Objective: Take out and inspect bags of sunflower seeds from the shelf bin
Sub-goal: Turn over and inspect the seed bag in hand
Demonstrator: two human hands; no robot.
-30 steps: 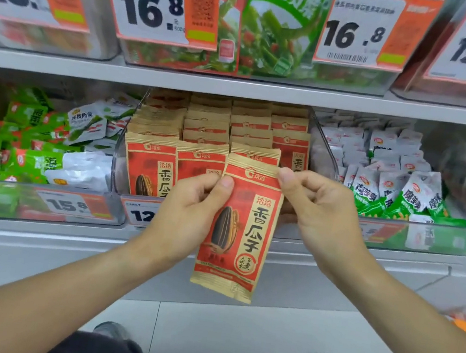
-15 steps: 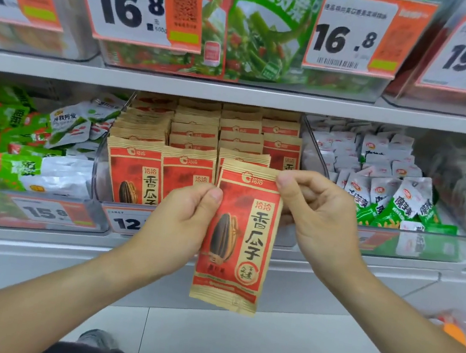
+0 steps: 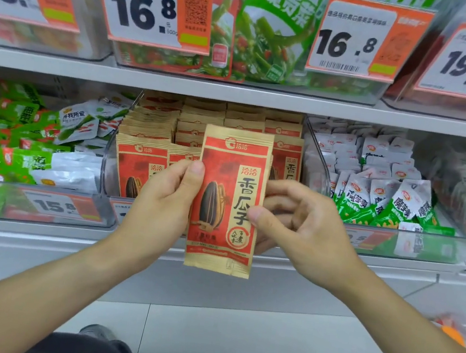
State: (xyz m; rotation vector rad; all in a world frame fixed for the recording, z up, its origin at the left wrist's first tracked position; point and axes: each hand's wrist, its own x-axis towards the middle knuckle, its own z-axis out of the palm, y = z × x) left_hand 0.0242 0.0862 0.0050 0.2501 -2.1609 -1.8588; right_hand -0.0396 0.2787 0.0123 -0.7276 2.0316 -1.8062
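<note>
A red-and-tan seed bag [image 3: 227, 202] stands upright before the shelf, between both hands: the left hand [image 3: 163, 199] pinches its left edge with thumb on the front, the right hand [image 3: 302, 224] pinches its right edge. Behind, a clear bin [image 3: 108, 160] holds matching bags [image 3: 141, 167]. Price tags [image 3: 147, 5] above read 16.8.

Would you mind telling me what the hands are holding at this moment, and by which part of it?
One sunflower seed bag, upright in front of the shelf bin. The left hand pinches its left edge; the right hand pinches its right edge.
</note>
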